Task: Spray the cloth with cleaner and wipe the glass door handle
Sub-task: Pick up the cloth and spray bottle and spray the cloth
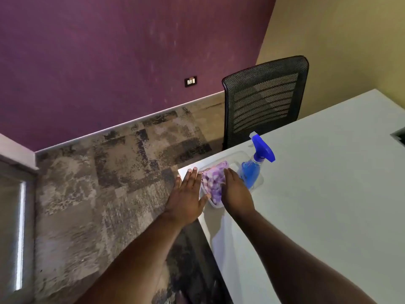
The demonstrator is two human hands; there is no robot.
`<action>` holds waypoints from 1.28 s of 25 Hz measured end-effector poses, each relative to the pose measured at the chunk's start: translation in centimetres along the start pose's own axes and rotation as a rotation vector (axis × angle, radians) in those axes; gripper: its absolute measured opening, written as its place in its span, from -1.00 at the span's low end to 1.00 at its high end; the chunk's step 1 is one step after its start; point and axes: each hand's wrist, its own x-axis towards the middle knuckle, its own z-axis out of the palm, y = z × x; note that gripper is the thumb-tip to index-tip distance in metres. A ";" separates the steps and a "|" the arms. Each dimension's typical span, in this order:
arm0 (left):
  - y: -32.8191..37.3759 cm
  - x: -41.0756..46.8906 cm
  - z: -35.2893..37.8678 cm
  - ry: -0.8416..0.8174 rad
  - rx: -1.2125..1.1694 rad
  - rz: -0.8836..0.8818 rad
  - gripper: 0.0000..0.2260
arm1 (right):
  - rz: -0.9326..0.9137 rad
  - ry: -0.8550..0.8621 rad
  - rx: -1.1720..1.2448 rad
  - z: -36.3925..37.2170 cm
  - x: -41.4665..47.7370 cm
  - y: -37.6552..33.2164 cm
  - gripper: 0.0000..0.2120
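Note:
A purple-and-white patterned cloth [212, 180] lies in a clear plastic tray [237, 155] at the near corner of a white table [317, 194]. A spray bottle of blue cleaner [254, 166] with a blue trigger head rests in the same tray, right of the cloth. My left hand [187, 198] is flat with fingers spread at the tray's left side, its thumb touching the cloth's near edge. Held flat, my right hand [235, 191] lies over the cloth's right part, beside the bottle. Neither hand grips anything. At the far left edge, part of a glass door [13, 227] shows; no handle is visible.
A black mesh office chair [263, 99] stands behind the table's far side. Patterned grey carpet [98, 183] covers the floor to the left. A purple wall carries a black socket [190, 81]. A dark cut-out [400, 137] sits at the table's right edge.

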 end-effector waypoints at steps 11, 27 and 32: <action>-0.5 0.9 2.8 0.010 -0.037 -0.002 -0.27 | 0.268 0.050 0.446 4.4 7.6 1.7 -0.58; -0.2 1.8 -1.1 -0.005 -0.062 -0.022 -0.16 | 0.147 0.132 -0.033 -1.0 2.9 -2.8 -0.52; -0.9 2.0 -6.0 0.142 -0.338 -0.067 -0.11 | 0.023 0.222 0.265 -4.6 1.2 -4.8 -0.72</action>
